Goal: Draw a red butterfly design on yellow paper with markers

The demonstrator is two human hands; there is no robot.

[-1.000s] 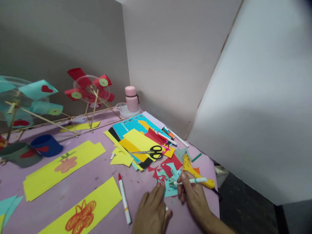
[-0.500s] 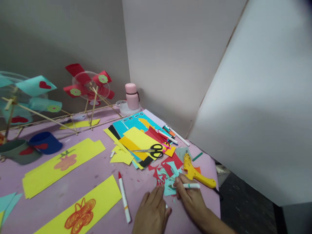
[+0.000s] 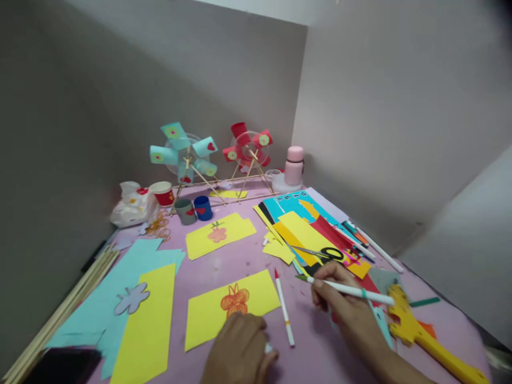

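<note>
My right hand (image 3: 346, 306) grips a white marker with a green tip (image 3: 348, 288), uncapped and pointing left above the table. Over the lower edge of a yellow paper with an orange-red butterfly drawing (image 3: 236, 298) is my left hand (image 3: 240, 346), fingers curled. A small whitish piece (image 3: 268, 348) shows by its thumb; its kind I cannot make out. Between the hands lies a white marker with a red tip (image 3: 285, 309). Black-handled scissors (image 3: 330, 254) rest on stacked coloured paper (image 3: 296, 226). My right hand and forearm partly hide red and light-blue paper scraps (image 3: 382, 322).
A yellow glue gun (image 3: 416, 330) lies at the right edge. Two paper-bladed wheels on stick frames, one light blue (image 3: 188, 152) and one red (image 3: 250, 149), stand behind beside a pink flask (image 3: 295, 165). Light-blue sheets (image 3: 132, 266) and wooden sticks (image 3: 76, 293) lie left.
The view has swung left and shows more of the table. My right hand has lifted the green marker off the light-blue scraps. My left hand has moved onto the butterfly paper.
</note>
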